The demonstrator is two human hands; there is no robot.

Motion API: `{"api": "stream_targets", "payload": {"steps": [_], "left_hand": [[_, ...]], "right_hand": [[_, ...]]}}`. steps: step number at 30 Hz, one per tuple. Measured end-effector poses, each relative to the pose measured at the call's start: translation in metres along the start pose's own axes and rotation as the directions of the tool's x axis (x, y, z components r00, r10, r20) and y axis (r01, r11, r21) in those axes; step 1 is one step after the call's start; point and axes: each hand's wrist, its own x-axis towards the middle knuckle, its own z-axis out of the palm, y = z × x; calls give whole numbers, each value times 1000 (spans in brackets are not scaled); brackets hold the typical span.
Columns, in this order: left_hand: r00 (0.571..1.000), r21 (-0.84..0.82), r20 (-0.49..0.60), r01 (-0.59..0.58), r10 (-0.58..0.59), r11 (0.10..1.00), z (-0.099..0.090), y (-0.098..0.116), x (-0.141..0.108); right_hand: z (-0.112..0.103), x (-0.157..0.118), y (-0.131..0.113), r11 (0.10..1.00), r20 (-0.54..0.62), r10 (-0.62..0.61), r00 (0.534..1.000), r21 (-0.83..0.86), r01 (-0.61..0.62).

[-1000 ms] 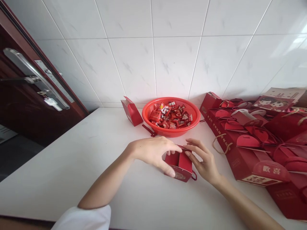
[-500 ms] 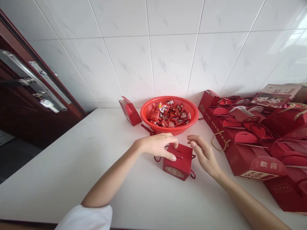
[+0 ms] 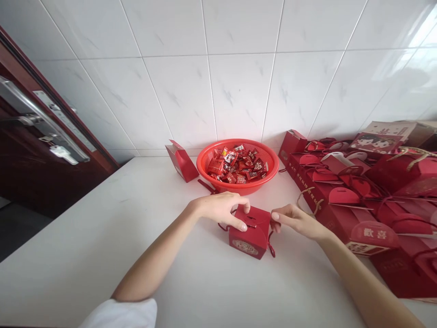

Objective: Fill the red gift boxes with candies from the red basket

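left hand on the red box, right hand by its cord.

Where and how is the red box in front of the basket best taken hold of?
Probably by the body of the red box, from above, spanning front and back: it sits flat on the white tabletop, and its front face looks flat and upright. Red cords hang at left and right, so those sides could snag. The back face is hidden.

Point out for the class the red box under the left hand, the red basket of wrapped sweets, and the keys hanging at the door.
Red box (image 3: pixel 256 233): head view, on its top face.
Red basket (image 3: pixel 238 187): head view, on the front of its rim.
Keys (image 3: pixel 64 154): head view, on their pale lower part.
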Motion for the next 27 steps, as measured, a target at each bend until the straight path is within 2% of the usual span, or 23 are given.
{"api": "stream_targets", "payload": {"steps": [2, 4, 7, 10, 13, 15, 17, 20, 23, 27], "left_hand": [[1000, 0, -19, 8, -8, 1000, 1, 1, 0], [998, 9, -58, 23, -22, 1000, 3, 3, -1], [983, 47, -178, 42, -32, 998, 9, 8, -2], [958, 84, -286, 65, -38, 994, 15, 15, -3], [919, 42, -393, -30, 44, 999, 14, 20, -7], [881, -108, -467, -140, 74, 984, 9, 22, -12], [868, -320, -493, -238, 53, 917, 3, 24, -20], [868, -554, -487, -395, 99, 733, -4, 27, -30], [852, -655, -482, -504, 202, 563, -3, 33, -34], [843, -678, -467, -536, 268, 504, 5, 40, -27]], "right_hand": [[-3, -4, -3, 994, -20, -51, 999, 98, 52], [-5, -7, -7, 967, -81, -141, 987, 200, 154], [-7, -12, -10, 883, -195, -274, 942, 336, 326], [-8, -15, -13, 824, -280, -308, 909, 400, 402], [-7, -15, -18, 832, -315, -288, 905, 387, 399], [-6, -13, -23, 847, -330, -264, 906, 370, 381], [-4, -10, -30, 871, -350, -228, 908, 343, 351], [-2, -5, -44, 921, -380, -183, 907, 256, 293], [3, -1, -61, 967, -363, -167, 917, 122, 224], [14, 7, -82, 981, -311, -192, 931, -57, 183]]}}
